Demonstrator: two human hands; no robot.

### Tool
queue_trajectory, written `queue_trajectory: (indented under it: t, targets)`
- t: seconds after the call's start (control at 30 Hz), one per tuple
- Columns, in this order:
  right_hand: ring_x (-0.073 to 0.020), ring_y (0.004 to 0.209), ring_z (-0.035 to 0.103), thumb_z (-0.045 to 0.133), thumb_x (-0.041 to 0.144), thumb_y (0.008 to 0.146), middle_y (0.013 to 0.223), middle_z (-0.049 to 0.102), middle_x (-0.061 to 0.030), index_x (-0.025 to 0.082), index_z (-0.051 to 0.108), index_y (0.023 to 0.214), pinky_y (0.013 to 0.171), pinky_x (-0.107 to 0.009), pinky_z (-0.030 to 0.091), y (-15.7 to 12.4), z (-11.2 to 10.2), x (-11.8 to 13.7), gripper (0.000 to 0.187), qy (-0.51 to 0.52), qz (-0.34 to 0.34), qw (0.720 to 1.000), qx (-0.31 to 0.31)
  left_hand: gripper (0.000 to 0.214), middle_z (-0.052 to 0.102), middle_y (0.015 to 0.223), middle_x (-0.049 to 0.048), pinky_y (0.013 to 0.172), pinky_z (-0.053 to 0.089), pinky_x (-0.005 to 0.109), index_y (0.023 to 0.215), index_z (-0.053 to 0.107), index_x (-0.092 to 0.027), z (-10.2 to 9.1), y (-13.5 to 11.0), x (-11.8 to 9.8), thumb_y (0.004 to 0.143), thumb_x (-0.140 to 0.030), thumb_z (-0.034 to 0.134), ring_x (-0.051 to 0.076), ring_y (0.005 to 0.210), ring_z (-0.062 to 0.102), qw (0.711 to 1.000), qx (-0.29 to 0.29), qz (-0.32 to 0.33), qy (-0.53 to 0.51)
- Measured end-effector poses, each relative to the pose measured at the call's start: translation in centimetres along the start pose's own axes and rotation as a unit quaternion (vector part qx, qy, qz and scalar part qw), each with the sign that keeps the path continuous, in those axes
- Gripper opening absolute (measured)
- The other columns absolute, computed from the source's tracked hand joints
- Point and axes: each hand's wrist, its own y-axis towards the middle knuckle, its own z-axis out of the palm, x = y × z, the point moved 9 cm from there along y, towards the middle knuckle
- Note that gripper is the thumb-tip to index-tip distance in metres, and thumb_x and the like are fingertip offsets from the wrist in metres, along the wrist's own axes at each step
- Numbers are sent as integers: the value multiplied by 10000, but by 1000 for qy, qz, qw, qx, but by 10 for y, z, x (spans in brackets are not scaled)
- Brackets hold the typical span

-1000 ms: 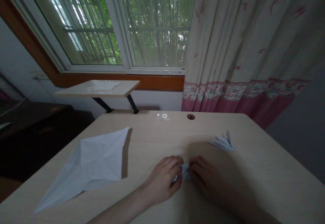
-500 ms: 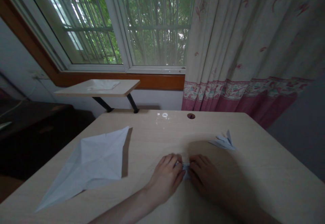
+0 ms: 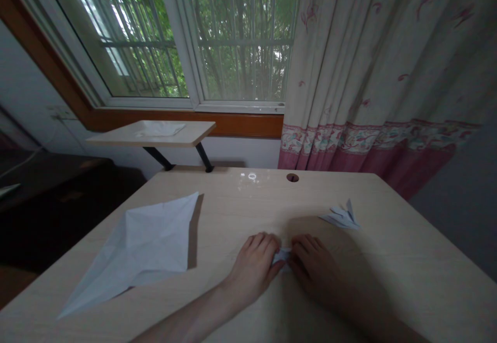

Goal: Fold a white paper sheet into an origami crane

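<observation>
Both hands rest close together on the light wooden desk (image 3: 240, 203), near its front middle. Between them lies a small piece of white folded paper (image 3: 282, 255), mostly hidden by the fingers. My left hand (image 3: 254, 268) has its fingers curled down onto the paper's left side. My right hand (image 3: 310, 265) presses on the paper's right side with bent fingers. A large creased white sheet, folded to a kite shape (image 3: 140, 247), lies flat on the desk to the left of my left hand.
A small folded white paper figure (image 3: 341, 217) sits on the desk to the right, beyond my right hand. A round cable hole (image 3: 292, 177) marks the desk's far edge. A small shelf (image 3: 155, 133) stands under the window; a curtain (image 3: 380, 73) hangs at the right.
My left hand has flattened from a raised pinch down onto the small paper. Both hands shifted slightly away from me. The large sheet and the paper figure have not moved.
</observation>
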Motion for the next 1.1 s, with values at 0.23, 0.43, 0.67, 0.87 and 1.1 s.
queue_trajectory:
  t: [0.23,0.43,0.67,0.87,1.1]
  targets:
    - [-274,970,641,505,149,936,1058,686,-116,177,603,1036,901,-487,509,0,5,-6,143,15,8,1000,11,263,640,1173,64,910,480,448,1177,560,-192,3,1,2,945,-255,667,292,1065,567,1000,13,6,-9]
    - [-248,955,613,545,120,900,1021,662,-88,192,596,951,882,-444,501,3,3,-11,102,60,25,997,45,272,632,1185,59,925,465,425,1181,565,-206,-1,0,4,947,-290,676,279,1084,555,999,19,27,-34]
    - [-231,1006,570,554,107,919,1058,640,-68,193,591,977,924,-405,468,4,1,-12,110,89,8,993,75,273,623,1210,57,959,443,406,1200,574,-218,-8,0,7,954,-287,670,262,1118,546,995,43,66,-55]
    - [-213,978,561,553,58,878,1019,633,-41,207,590,930,905,-380,466,6,1,-18,162,125,4,986,109,300,626,1203,50,980,434,397,1211,589,-239,-12,1,11,936,-290,695,249,1143,540,990,50,83,-101]
    - [-214,1028,567,534,62,875,1065,634,-49,217,602,953,923,-385,475,7,-7,-19,186,181,-8,978,104,314,638,1208,40,1014,443,388,1206,610,-237,-16,-1,11,916,-282,722,232,1158,553,985,51,97,-136]
